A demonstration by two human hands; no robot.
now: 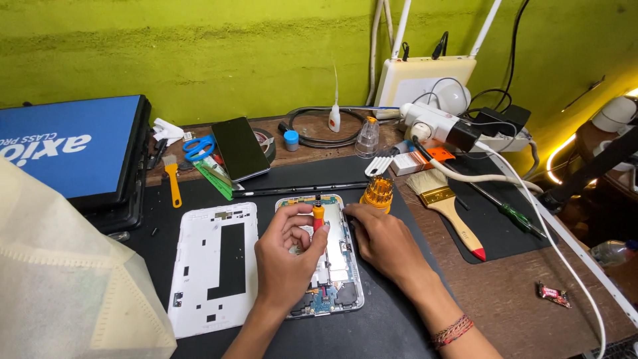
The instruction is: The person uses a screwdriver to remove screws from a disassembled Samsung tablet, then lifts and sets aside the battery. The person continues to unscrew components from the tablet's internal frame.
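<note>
Opened device: we see the opened white-framed tablet with its bare circuit boards lying flat on the black work mat, straight under both our hands.
Screwdriver: the small orange-handled precision screwdriver stands nearly upright, tip down on the boards near the tablet's upper middle.
Left hand: our left hand is closed around the driver, fingers curled on the shaft and handle.
Right hand: our right hand lies on the tablet's right edge, fingers pressed together on the frame, gripping nothing else.
Back cover: the detached white plastic back cover lies just beside the tablet, to its left.
Bit holder: the round orange bit holder stands close behind our right hand.
Farther out: a wooden-handled paintbrush with a red tip and a dark phone lie well apart.
Risk: we judge that a tilted driver could slip off its screw and scratch the boards; a loosened screw could roll off unseen on the black mat.
</note>
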